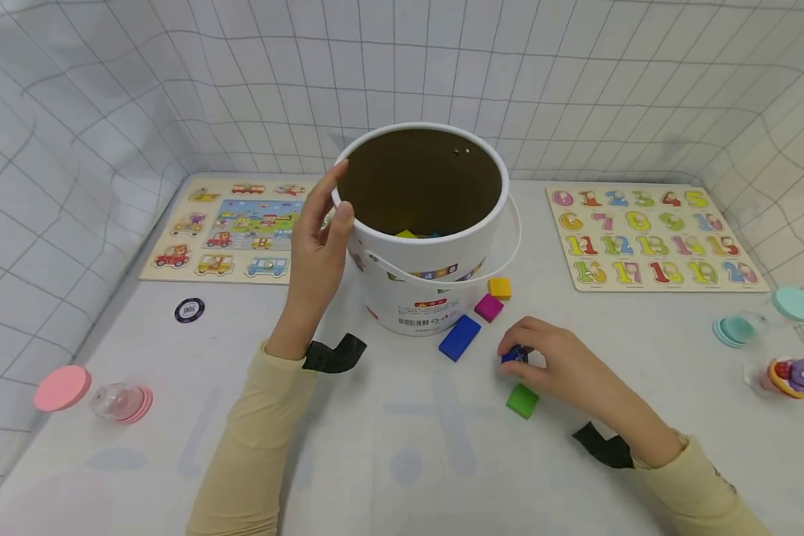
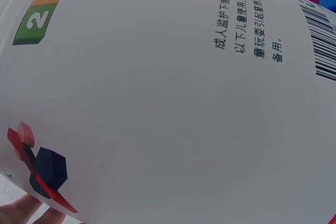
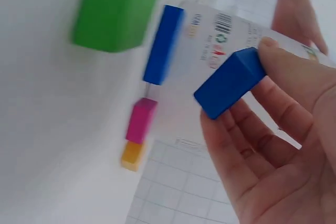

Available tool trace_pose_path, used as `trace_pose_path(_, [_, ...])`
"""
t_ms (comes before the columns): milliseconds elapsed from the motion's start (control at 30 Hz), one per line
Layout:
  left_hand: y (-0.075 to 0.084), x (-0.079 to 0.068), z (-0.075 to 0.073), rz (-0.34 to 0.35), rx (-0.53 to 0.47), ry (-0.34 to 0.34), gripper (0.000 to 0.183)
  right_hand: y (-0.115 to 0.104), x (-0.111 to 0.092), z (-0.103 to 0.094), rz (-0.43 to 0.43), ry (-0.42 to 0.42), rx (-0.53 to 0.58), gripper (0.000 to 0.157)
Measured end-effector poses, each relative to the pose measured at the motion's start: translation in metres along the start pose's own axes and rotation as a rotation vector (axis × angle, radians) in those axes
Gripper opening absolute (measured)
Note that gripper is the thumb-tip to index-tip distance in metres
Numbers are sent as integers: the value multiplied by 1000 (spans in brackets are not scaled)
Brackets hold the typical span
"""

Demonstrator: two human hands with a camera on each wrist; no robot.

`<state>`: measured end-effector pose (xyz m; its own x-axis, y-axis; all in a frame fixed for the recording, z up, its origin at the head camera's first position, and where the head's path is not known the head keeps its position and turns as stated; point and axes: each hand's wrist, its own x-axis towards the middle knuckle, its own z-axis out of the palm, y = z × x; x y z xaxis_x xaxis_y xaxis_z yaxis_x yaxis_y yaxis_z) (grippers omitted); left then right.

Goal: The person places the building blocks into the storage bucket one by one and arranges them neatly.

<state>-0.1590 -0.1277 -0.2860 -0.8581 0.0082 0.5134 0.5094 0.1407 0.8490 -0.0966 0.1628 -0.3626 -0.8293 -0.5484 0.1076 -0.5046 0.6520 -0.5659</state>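
Note:
A white bucket (image 1: 429, 298) stands at the middle of the table with its mouth tilted toward me. Yellow and blue pieces show at the bottom inside. My left hand (image 1: 318, 249) grips the bucket's left rim; in the left wrist view the printed wall fills most of the picture. Between thumb and fingers, my right hand (image 1: 566, 365) pinches a small blue block (image 3: 228, 85). Close by lie a green block (image 1: 522, 401), a longer blue block (image 1: 459, 338), a magenta block (image 1: 489, 307) and a yellow block (image 1: 499, 289).
A vehicle puzzle board (image 1: 248, 260) lies behind on the left, a number puzzle board (image 1: 650, 238) on the right. A black poker chip (image 1: 190, 310) and pink toy pieces (image 1: 62, 388) lie left. Teal pieces (image 1: 737, 330) and a toy cup (image 1: 787, 377) are right. Gridded cloth walls surround the table.

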Motion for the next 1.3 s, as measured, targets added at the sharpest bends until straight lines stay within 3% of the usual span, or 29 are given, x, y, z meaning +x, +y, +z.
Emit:
trace_pose_path(200, [0, 0, 1, 17, 9, 5, 76, -25, 11, -31, -123, 215, 195, 26])
trace_pose_path(400, [0, -1, 1, 17, 15, 9, 75, -59, 36, -62, -217, 423, 527, 19])
trace_pose_path(500, [-1, -2, 1, 17, 17, 9, 76, -75, 51, -72, -287, 495, 626, 16])
trace_pose_path(667, [0, -2, 1, 16, 19, 10, 75, -94, 74, -82, -362, 561, 627, 15])
trace_pose_path(833, [1, -1, 1, 16, 26, 7, 75, -93, 94, -77, -401, 576, 588, 14])
trace_pose_path(967, [1, -1, 1, 17, 20, 5, 75, -85, 103, -70, -386, 577, 571, 15])
trace_pose_path(1300, [0, -1, 1, 21, 24, 8, 76, -103, 96, -71, -285, 525, 465, 14])
